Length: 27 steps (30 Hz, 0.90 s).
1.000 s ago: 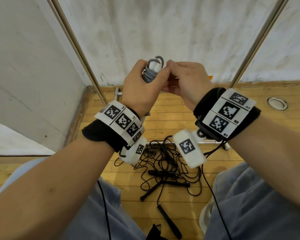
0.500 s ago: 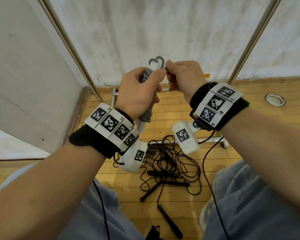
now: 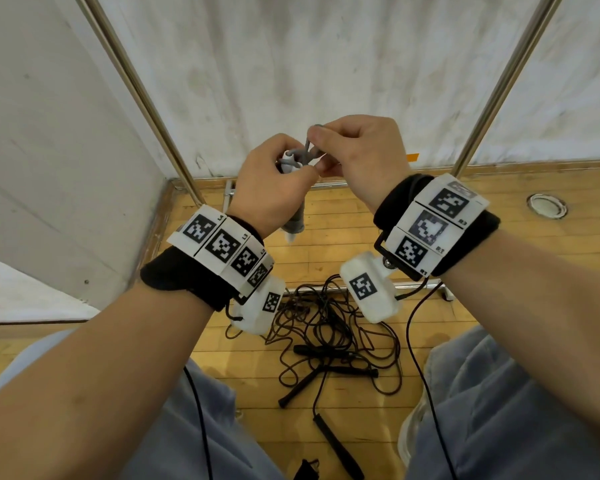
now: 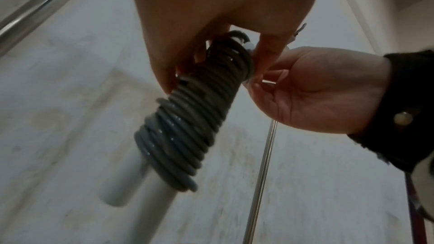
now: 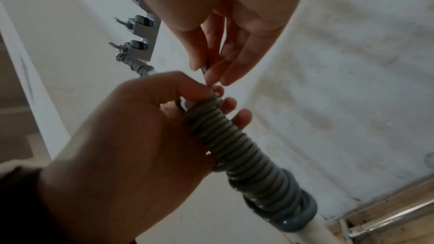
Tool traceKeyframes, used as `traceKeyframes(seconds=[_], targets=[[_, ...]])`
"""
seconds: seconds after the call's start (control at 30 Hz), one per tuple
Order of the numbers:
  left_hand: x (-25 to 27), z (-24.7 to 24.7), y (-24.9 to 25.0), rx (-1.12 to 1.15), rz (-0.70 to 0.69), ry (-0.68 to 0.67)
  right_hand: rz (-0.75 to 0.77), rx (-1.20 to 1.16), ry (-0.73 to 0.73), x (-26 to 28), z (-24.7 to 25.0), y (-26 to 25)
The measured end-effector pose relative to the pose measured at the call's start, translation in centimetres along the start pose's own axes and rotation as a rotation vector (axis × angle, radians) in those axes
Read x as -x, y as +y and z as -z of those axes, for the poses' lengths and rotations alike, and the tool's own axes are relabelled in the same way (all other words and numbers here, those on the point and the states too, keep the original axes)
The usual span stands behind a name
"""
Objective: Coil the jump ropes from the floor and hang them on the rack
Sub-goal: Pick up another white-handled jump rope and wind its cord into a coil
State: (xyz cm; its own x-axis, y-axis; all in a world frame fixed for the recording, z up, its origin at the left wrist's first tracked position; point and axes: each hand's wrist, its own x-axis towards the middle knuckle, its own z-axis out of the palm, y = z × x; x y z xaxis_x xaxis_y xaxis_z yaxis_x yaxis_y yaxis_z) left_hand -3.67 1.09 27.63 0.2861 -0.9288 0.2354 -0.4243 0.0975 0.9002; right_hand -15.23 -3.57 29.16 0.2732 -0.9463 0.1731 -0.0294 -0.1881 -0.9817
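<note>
Head view bright and sharp (edges bowed); both wrist views dim, soft, blurred.

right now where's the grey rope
In the head view it is centre frame: the grey rope, coiled round its white handles, in the left hand, above the black ropes on the floor.

White wall (image 3: pixel 326 64), wooden floor (image 3: pixel 343 244), round floor fitting (image 3: pixel 547 206)

The coiled jump rope (image 4: pixel 185 127) is grey, wound round handles (image 5: pixel 303 229) that look white. Black ropes (image 3: pixel 329 327) lie on the yellowish wooden floor (image 3: pixel 430 188). Black wristbands (image 3: pixel 187 277) carry black-and-white square-patterned tags (image 3: pixel 222 244).
</note>
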Motion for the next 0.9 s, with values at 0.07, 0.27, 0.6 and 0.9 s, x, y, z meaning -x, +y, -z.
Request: traceKeyframes(seconds=[0.07,0.27,0.6,0.9], targets=[[-0.2,0.1,0.5,0.038,-0.011,0.038,0.043,0.011,0.015,0.1,0.0,-0.5],[-0.1,1.1,2.6,0.198,0.025,-0.023,0.178,0.097,0.026,-0.1,0.4,-2.2],[-0.5,5.5,9.1,0.233,0.025,-0.14,0.251,0.037,-0.062,-0.4,1.0,-8.6],[-1.8,8.7,17.1,0.28,-0.179,0.088,0.337,-0.05,-0.15,-1.2,1.0,-18.5]])
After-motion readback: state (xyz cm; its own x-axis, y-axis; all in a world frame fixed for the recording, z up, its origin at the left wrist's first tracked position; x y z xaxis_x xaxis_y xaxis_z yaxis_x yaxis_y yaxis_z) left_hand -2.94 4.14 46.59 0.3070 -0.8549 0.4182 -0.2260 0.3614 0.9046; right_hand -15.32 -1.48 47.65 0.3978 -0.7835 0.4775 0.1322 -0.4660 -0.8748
